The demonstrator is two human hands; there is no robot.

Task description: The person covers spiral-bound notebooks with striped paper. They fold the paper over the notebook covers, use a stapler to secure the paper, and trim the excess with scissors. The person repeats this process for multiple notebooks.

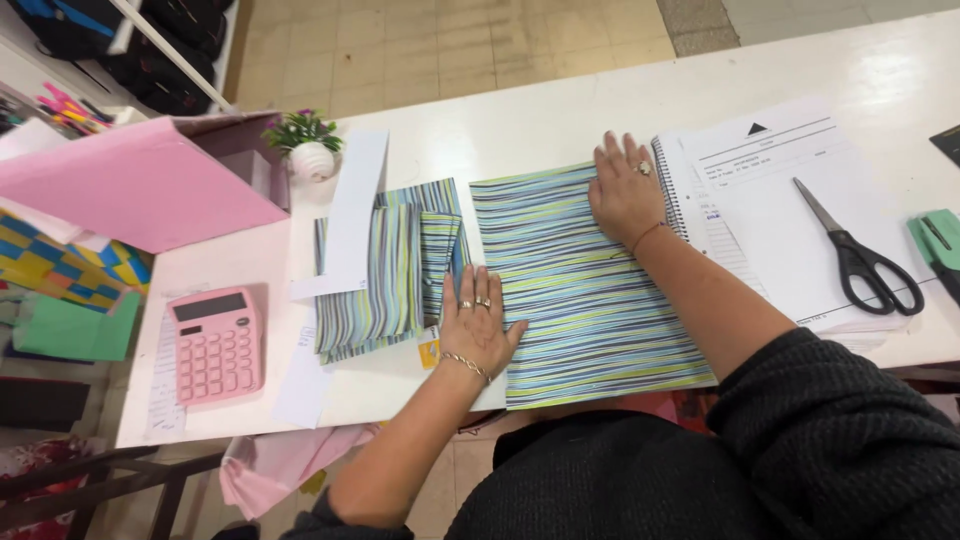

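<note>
Both hands, L (478,325) & R (625,190), fingers flat, gripping nothing, press striped sheet (580,290) edges.

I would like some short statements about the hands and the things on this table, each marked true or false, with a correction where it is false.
1. Both hands lie flat on the striped paper sheet. True: the left hand presses its left edge and the right hand its top right corner.
2. The right hand holds the scissors. False: the scissors lie untouched on the white printed sheet.
3. The pink calculator lies left of the left hand. True.
4. The small potted plant stands on the calculator. False: it stands on the white table, beside the pink folder.
</note>
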